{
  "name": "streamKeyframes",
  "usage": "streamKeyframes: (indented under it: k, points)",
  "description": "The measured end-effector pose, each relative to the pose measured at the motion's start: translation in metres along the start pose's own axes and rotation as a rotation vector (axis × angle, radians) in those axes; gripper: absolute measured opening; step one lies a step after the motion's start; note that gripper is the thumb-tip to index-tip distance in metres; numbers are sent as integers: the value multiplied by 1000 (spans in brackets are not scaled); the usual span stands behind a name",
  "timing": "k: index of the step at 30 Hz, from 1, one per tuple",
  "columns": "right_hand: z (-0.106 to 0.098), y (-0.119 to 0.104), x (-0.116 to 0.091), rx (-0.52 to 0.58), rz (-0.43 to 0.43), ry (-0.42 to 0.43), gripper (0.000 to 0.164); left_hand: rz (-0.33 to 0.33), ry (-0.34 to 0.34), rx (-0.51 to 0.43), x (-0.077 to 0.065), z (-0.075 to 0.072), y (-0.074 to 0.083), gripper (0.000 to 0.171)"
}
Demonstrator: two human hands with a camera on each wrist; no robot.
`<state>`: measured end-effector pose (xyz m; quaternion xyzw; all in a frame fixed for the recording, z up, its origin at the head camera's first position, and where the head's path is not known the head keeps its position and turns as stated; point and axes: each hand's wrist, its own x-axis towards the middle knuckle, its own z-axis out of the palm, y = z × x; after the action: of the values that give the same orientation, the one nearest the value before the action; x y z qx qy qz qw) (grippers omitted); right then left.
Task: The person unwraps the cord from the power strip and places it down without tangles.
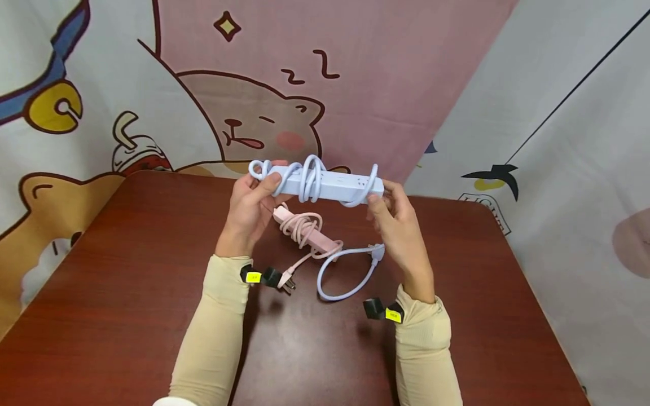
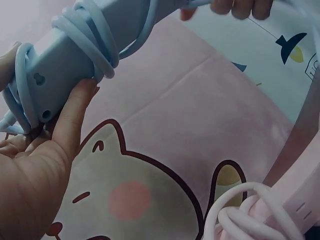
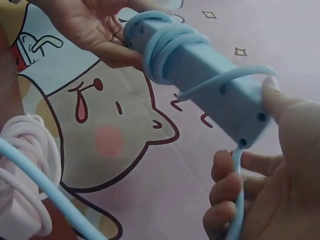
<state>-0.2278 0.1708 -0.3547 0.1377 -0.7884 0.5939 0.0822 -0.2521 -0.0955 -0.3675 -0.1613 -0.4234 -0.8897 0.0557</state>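
Observation:
Both hands hold a light blue power strip level above the table. Its own cord is wound round it in several loops. My left hand grips the left end, thumb on the near side. At the other end my right hand pinches the strip near its corner. In the right wrist view the blue cord leaves that end and passes along the curled right fingers. The rest of it loops down to a blue plug near the tabletop.
A pink power strip, wrapped in its own cord, lies on the dark red-brown table below the blue one. Its pronged plug points toward the near edge. A cartoon-printed cloth hangs behind the table.

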Motion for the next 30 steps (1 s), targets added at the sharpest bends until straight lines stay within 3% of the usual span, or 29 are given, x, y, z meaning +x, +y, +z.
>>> streamKeyframes:
  k: [5, 9, 15, 19, 30]
  points:
    - [-7, -4, -4, -90, -25, -34, 53, -12, 8, 13, -2, -5, 2, 12]
    - [-14, -8, -8, -84, -108, -44, 58, -6, -2, 11, -3, -8, 2, 13]
    - [-14, -19, -15, -12, -256, -42, 34, 10, -3, 13, -2, -9, 1, 29]
    - [-15, -26, -18, 13, -218, -69, 19, 23, -2, 35, 0, -9, 1, 32]
    - [-13, -21, -17, -104, -202, -82, 11, 35, 29, 57, 0, -6, 4, 31]
